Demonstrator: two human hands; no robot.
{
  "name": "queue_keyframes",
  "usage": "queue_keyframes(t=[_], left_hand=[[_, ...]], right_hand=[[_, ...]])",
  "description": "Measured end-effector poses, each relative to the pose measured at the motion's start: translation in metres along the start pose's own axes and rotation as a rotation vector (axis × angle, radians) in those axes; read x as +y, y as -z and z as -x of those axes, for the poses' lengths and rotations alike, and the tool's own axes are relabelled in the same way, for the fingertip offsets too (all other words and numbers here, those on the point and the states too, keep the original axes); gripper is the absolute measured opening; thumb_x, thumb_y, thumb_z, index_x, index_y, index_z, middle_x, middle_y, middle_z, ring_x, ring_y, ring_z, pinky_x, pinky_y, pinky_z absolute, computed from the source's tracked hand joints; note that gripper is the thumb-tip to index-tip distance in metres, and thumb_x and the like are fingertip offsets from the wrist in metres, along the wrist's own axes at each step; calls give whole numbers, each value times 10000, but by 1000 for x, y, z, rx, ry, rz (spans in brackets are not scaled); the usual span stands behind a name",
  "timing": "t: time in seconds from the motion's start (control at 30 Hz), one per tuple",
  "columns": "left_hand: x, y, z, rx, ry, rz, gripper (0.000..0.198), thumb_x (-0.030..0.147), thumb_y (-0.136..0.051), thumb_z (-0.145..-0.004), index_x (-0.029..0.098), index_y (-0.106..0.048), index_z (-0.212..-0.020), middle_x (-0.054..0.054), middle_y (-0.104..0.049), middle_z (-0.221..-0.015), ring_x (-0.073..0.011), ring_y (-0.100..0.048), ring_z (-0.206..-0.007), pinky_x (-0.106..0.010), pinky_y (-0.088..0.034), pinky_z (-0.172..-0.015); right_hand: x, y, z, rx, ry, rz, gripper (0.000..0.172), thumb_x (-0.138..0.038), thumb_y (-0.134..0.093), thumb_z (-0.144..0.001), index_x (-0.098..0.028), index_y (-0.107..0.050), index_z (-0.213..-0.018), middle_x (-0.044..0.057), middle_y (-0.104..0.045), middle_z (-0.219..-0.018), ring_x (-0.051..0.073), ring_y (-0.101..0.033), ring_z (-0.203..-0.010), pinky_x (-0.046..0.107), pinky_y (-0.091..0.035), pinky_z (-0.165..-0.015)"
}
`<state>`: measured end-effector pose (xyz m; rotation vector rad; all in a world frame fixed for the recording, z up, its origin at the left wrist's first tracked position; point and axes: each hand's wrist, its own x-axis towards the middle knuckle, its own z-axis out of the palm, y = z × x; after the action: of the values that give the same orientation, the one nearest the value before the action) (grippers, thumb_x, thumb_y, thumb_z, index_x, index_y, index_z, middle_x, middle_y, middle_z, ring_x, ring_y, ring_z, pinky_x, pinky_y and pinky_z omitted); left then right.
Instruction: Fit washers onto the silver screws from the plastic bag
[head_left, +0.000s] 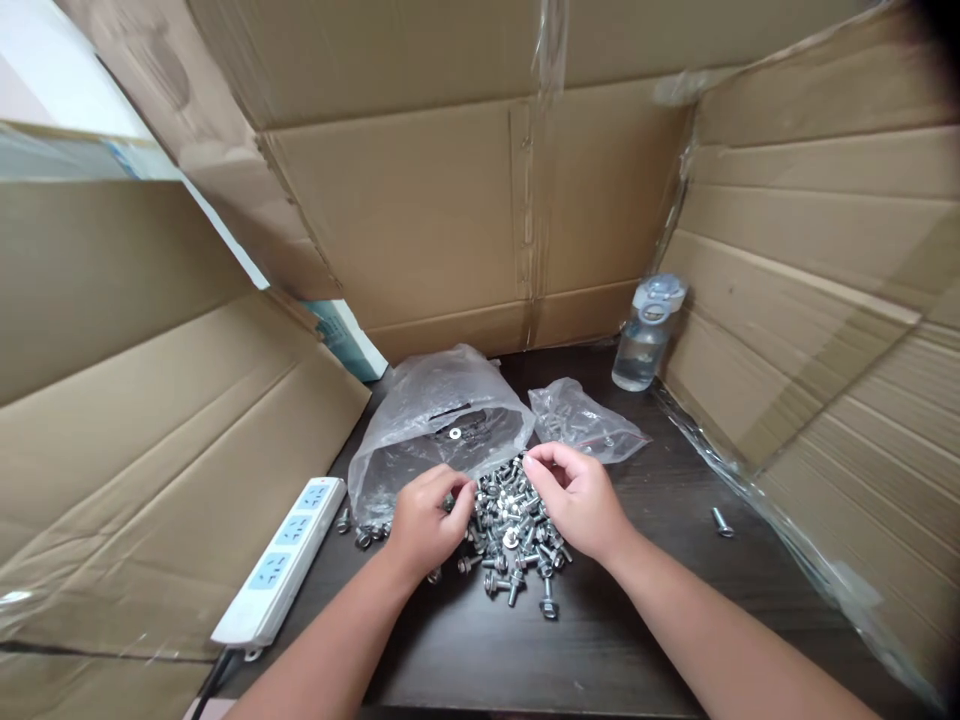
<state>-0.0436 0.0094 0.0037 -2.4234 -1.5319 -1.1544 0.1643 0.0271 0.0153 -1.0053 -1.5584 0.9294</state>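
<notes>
A heap of silver bolts [517, 535] lies on the dark table between my hands. At the left side of the heap is my left hand [435, 515], its fingers curled and pinched together; whatever it may hold is hidden. My right hand [574, 490] is at the upper right of the heap, thumb and forefinger closed near some bolts, and I cannot make out what lies between them. Behind the heap, a large clear plastic bag [442, 400] lies with its mouth towards me. A white washer [455, 434] shows at the bag's opening.
A smaller clear bag [581, 420] lies behind my right hand. A water bottle [646, 335] stands at the back right, and a single bolt [721, 522] lies at the right. A white power strip [281, 560] is at the left. Cardboard walls [420, 210] surround the dark table [600, 650].
</notes>
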Motion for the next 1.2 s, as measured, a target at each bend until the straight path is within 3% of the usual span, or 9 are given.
queue_keyframes(t=[0.27, 0.47, 0.63, 0.77, 0.93, 1.0, 1.1, 1.2], left_hand=[[2, 8, -4, 36, -154, -186, 349, 190, -537, -896, 171, -440, -561, 25, -437, -517, -91, -426, -482, -228, -300, -506], [1, 20, -17, -66, -317, -218, 392, 175, -527, -896, 176, -387, -530, 41, -379, -485, -82, -368, -443, -244, -259, -485], [6, 16, -24, -104, -444, -164, 414, 135, -509, -891, 182, -346, -514, 42, -350, -468, -86, -340, -433, -261, -242, -484], [7, 6, -20, -57, -491, -77, 390, 81, -500, -875, 190, -346, -534, 37, -348, -476, -100, -326, -446, -278, -244, -504], [4, -2, -2, -17, -507, 73, 384, 41, -515, -856, 194, -331, -555, 36, -333, -492, -109, -299, -461, -295, -230, -514], [4, -2, 2, -18, -510, 138, 383, 29, -519, -850, 195, -324, -566, 38, -321, -498, -112, -288, -465, -302, -218, -514], [4, -2, 4, 0, -490, 233, 383, 13, -528, -841, 198, -319, -578, 41, -301, -506, -114, -275, -471, -308, -207, -514], [4, -1, 4, 38, -456, 291, 387, 9, -531, -837, 196, -317, -575, 44, -289, -507, -112, -270, -472, -306, -207, -515]], right_hand=[[-2, 11, -10, 79, 142, 217, 301, -346, -494, -908, -155, -618, -712, -44, -408, -511, 93, -366, -486, 220, -297, -497], [-6, 27, -20, 0, 113, 394, 284, -308, -507, -894, -166, -646, -691, -13, -547, -543, 106, -472, -517, 219, -305, -517], [-11, 40, -20, -55, 47, 612, 224, -288, -534, -883, -177, -687, -761, 40, -670, -682, 159, -600, -650, 247, -361, -602], [-12, 59, -3, -76, -23, 825, 213, -302, -514, -911, -182, -675, -839, 68, -691, -879, 197, -652, -827, 262, -404, -699], [-2, 101, 31, 43, -279, 1168, 259, -286, -446, -956, -124, -648, -946, 150, -615, -1001, 245, -656, -789, 327, -432, -703], [4, 113, 43, 69, -348, 1281, 250, -267, -461, -953, -91, -636, -989, 178, -594, -1023, 286, -643, -884, 352, -443, -765], [15, 120, 55, 48, -391, 1401, 229, -214, -478, -941, -63, -620, -1039, 201, -591, -1065, 326, -581, -1037, 370, -427, -873], [26, 116, 61, -16, -414, 1463, 219, -111, -469, -916, -55, -625, -1060, 194, -625, -1036, 304, -582, -1026, 350, -422, -886]])
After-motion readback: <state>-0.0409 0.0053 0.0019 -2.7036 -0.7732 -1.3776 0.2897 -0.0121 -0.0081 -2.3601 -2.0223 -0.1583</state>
